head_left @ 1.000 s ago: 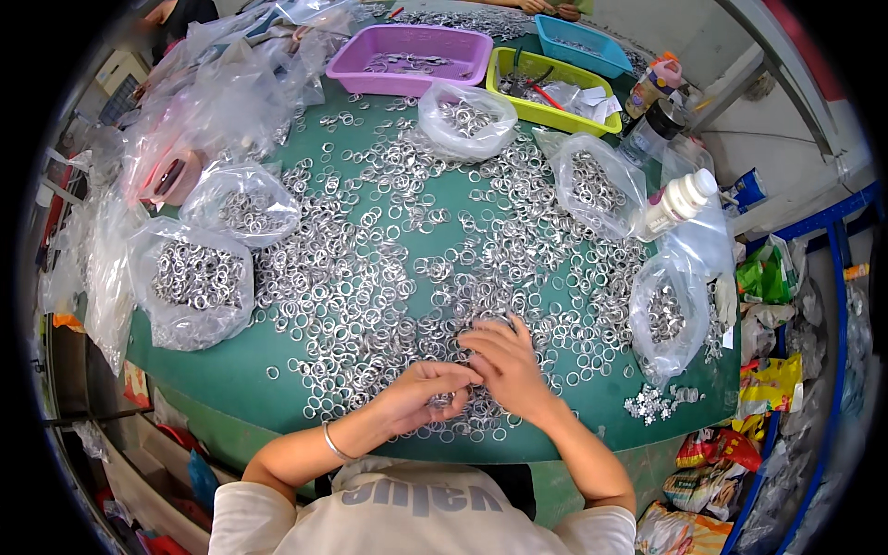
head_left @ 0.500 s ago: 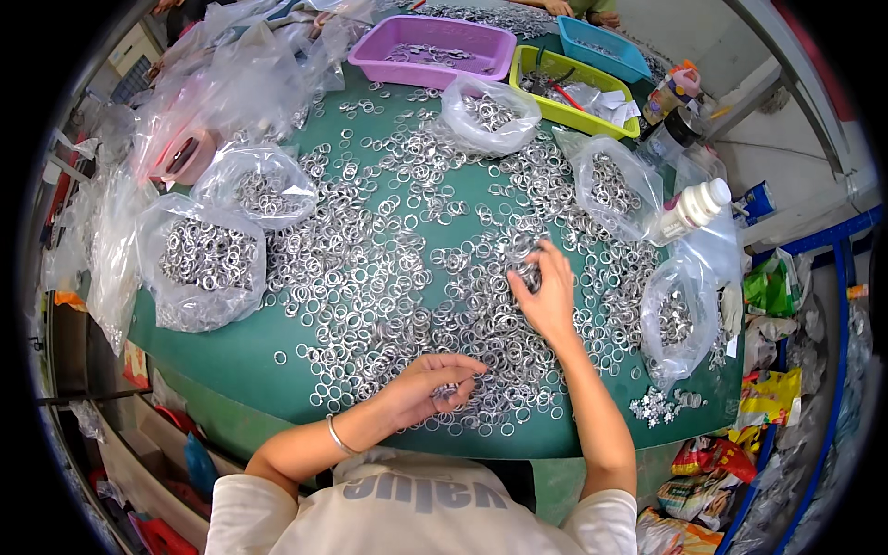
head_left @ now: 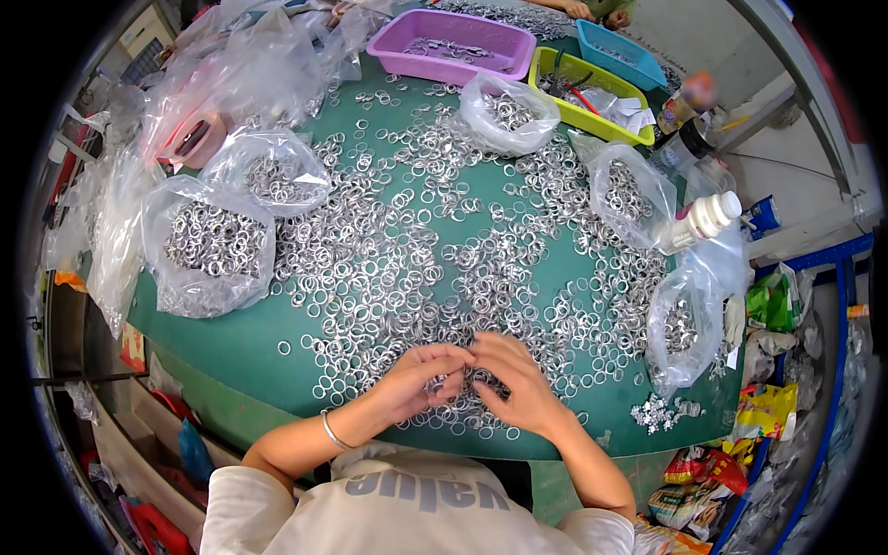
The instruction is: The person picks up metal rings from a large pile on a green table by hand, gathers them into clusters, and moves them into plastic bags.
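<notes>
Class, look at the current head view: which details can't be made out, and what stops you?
All in the head view:
- Anything pinched in the left hand: too small, partly covered by that hand.
- Rings beneath the right hand: hidden by it.
- Rest of the co-worker opposite: cut off by the upper edge.
- Pinkish bottle top: blurred.

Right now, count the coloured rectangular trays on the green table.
3: a purple tray at the far middle, a yellow-green tray to its right, and a blue tray beyond that. Others could be hidden under the plastic bags at left.
</notes>
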Available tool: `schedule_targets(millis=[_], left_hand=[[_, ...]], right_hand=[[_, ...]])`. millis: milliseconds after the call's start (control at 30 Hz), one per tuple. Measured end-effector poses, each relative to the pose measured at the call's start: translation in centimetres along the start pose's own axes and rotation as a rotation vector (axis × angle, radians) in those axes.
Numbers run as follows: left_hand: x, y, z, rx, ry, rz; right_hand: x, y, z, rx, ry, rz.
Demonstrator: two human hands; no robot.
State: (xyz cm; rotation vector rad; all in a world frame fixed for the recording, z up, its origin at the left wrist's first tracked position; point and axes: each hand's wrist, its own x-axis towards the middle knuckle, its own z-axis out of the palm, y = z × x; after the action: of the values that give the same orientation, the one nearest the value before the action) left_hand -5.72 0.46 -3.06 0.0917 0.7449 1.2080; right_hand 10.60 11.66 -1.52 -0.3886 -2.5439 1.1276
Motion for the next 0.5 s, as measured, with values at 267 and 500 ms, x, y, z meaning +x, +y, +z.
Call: schedule_targets(millis=[267, 500], left_hand=[[-0.3, -0.3, -0.1, 0.022, 0.106, 0.053], [-0.5, -0.2, 0.3, 0.099, 0.189, 0.091]], right_hand=[[3.1, 4.9, -2.3, -0.123, 0.423, 0.268], [5.6, 7.1, -1.8, -0.378, 0.303, 0.240]])
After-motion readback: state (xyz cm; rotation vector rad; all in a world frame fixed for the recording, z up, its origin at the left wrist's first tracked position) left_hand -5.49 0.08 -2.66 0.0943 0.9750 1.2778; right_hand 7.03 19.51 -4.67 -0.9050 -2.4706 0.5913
